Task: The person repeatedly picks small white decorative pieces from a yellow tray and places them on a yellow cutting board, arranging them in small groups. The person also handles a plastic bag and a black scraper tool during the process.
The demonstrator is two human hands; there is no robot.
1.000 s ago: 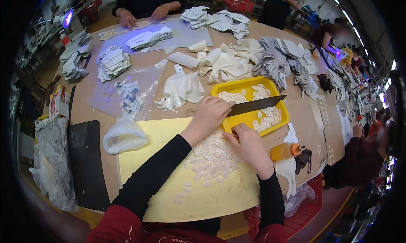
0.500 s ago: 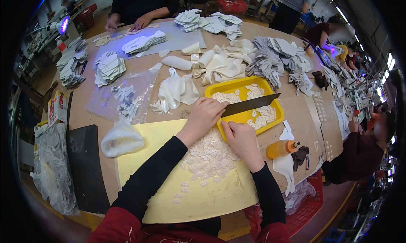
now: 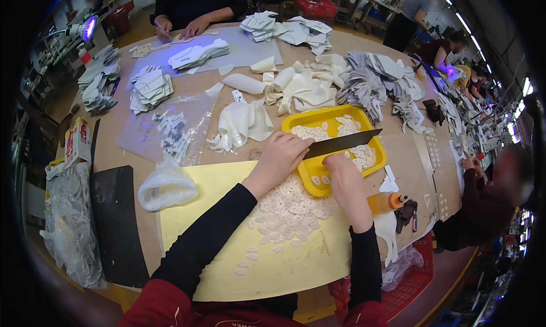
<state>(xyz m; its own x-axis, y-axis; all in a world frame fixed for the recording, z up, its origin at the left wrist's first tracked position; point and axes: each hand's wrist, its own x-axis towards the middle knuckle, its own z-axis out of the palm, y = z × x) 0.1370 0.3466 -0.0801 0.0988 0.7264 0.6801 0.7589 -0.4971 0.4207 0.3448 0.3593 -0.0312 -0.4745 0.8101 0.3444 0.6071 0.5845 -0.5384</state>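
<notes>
My left hand (image 3: 282, 155) is closed on one end of a long, flat black strip (image 3: 348, 143), which reaches across a yellow tray (image 3: 311, 169). Small pale, rounded pieces (image 3: 364, 155) lie in the tray on both sides of the strip, mostly toward the far and right sides. Over the tray's near side, my right hand (image 3: 346, 178) has its fingers bent together; whether a piece is between them is hidden. Just in front of the tray, a heap of similar pale pieces (image 3: 290, 207) with holes is spread on a yellow sheet (image 3: 222, 213).
An orange-topped bottle (image 3: 382, 203) stands right of my right hand. A clear plastic bag (image 3: 166, 189) sits left of the sheet. White material (image 3: 242, 125) and grey cut stacks (image 3: 364, 82) lie beyond. Across the table, a co-worker's hands (image 3: 194, 27) work on a strip.
My right hand has moved from the tray's near edge to over its inside, and single pieces now show near that edge. My left hand still holds the black strip.
</notes>
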